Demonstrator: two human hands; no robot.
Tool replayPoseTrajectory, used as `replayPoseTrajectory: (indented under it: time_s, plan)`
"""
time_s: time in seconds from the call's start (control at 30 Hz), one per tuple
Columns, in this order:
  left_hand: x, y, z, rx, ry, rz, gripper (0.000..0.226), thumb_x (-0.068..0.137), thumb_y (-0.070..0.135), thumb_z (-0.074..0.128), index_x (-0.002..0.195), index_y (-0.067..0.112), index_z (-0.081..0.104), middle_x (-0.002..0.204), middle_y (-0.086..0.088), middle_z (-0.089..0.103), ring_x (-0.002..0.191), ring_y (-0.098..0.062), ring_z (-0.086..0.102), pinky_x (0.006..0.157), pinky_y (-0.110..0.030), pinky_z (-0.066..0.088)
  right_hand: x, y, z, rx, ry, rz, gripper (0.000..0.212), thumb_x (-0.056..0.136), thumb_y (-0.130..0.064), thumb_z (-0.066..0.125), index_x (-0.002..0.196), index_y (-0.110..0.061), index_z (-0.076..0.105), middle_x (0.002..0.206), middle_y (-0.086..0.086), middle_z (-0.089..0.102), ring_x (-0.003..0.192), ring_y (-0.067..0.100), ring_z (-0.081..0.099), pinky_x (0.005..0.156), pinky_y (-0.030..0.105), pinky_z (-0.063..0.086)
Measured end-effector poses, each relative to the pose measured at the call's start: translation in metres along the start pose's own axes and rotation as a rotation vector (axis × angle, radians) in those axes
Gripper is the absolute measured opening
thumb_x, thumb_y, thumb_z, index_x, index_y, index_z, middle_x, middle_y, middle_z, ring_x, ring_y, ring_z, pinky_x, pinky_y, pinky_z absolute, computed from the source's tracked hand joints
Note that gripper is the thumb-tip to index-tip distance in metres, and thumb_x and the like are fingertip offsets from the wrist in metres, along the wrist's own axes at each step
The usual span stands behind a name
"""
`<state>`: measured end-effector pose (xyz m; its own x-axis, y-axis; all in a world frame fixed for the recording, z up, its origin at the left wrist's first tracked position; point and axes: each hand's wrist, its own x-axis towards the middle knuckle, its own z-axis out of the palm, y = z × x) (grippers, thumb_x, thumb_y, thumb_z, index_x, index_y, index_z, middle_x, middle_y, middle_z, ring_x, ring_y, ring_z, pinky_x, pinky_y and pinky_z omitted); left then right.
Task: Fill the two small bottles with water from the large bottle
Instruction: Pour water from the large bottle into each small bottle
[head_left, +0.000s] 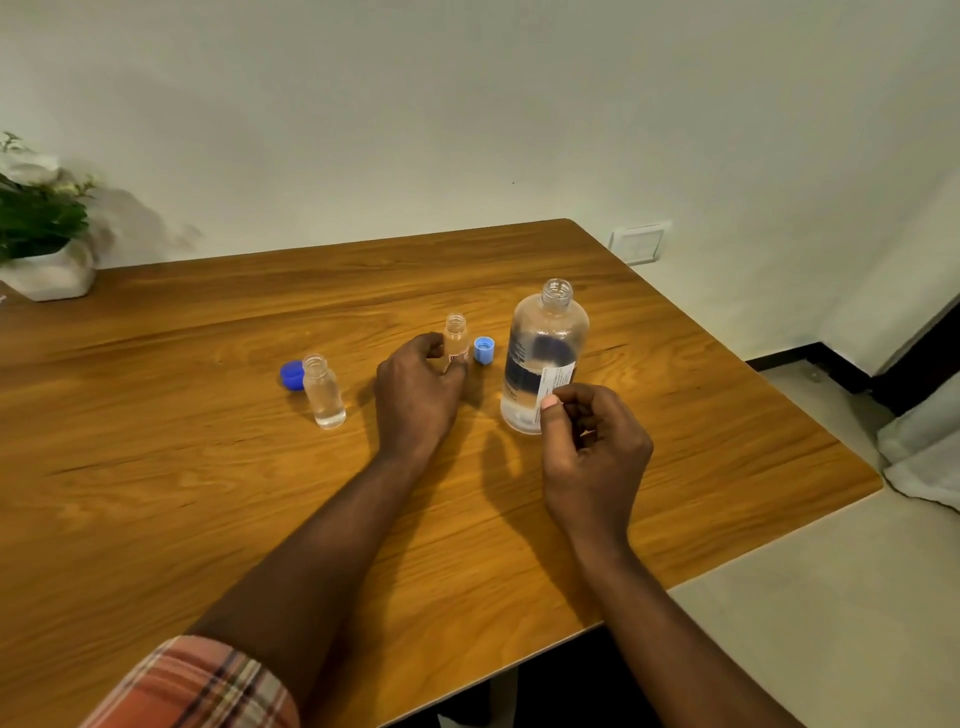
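Observation:
The large clear bottle (545, 353) stands uncapped on the wooden table (208, 493), with water in its lower part. My right hand (592, 447) is just in front of it, fingers loosely curled, the thumb tip at the bottle's label. It holds nothing that I can see. My left hand (415, 395) grips a small open bottle (456, 338) standing left of the large one. A second small bottle (323, 392) stands uncapped further left, apart from both hands, and looks to hold clear water.
A dark blue cap (292, 375) lies behind the left small bottle. A light blue cap (483, 349) sits between the held small bottle and the large bottle. A potted plant (41, 234) stands at the table's far left corner. The table's right edge is close to the large bottle.

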<state>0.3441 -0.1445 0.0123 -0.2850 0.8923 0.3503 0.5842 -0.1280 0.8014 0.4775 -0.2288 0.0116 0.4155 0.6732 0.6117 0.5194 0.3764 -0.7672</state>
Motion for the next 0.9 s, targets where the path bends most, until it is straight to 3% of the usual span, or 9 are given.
replayPoseTrajectory:
  time_s: [0.17,0.3,0.4,0.63,0.83,0.9]
  plan:
    - [-0.015,-0.001,-0.019,-0.035,-0.005,0.017,0.037,0.079,0.023,0.071,0.113,0.010,0.066,0.105,-0.003,0.072,0.077,-0.002,0.057,0.073,-0.021,0.044,0.003,0.002,0.000,-0.011,0.032,0.075,0.035,0.081,-0.029,0.065,0.113,-0.019,0.058,0.097,-0.004,0.059,0.082,0.012,0.056,0.059,0.025,0.051]
    - [-0.032,-0.012,-0.040,-0.136,-0.004,-0.027,0.029,0.076,0.022,0.073,0.104,0.016,0.067,0.094,0.006,0.071,0.073,-0.011,0.065,0.073,-0.037,0.056,0.010,0.009,0.002,0.005,-0.114,0.168,0.062,0.079,-0.021,0.076,0.133,-0.021,0.045,0.122,-0.003,0.054,0.106,0.013,0.055,0.071,0.023,0.052]
    - [-0.046,-0.019,-0.062,-0.158,0.012,-0.032,0.024,0.075,0.020,0.075,0.096,0.027,0.065,0.087,0.015,0.068,0.076,-0.007,0.066,0.074,-0.034,0.056,0.014,0.010,0.006,0.056,-0.222,0.174,0.076,0.076,-0.028,0.080,0.139,-0.025,0.039,0.133,-0.008,0.050,0.117,0.009,0.051,0.081,0.017,0.046]
    - [-0.065,-0.025,-0.093,-0.206,-0.015,0.005,0.037,0.077,0.018,0.076,0.111,0.025,0.065,0.096,0.019,0.064,0.092,0.004,0.062,0.070,-0.018,0.054,0.030,0.004,0.015,0.074,-0.246,0.150,0.081,0.071,-0.033,0.083,0.140,-0.027,0.039,0.133,-0.012,0.054,0.120,0.008,0.053,0.096,0.034,0.051]
    - [-0.066,-0.024,-0.090,-0.285,-0.012,0.057,0.038,0.076,0.017,0.078,0.108,0.029,0.063,0.098,0.010,0.068,0.090,-0.004,0.065,0.075,-0.026,0.056,0.043,0.005,0.014,0.005,-0.351,0.018,0.075,0.070,-0.036,0.084,0.134,-0.031,0.046,0.127,-0.017,0.057,0.113,0.002,0.055,0.085,0.015,0.048]
    - [-0.066,-0.024,-0.090,-0.281,-0.008,0.093,0.037,0.075,0.017,0.077,0.107,0.030,0.063,0.097,0.011,0.067,0.090,-0.005,0.065,0.074,-0.026,0.056,0.047,0.007,0.013,-0.085,-0.406,-0.073,0.080,0.070,-0.040,0.083,0.139,-0.025,0.044,0.132,-0.011,0.057,0.116,0.006,0.054,0.087,0.022,0.051]
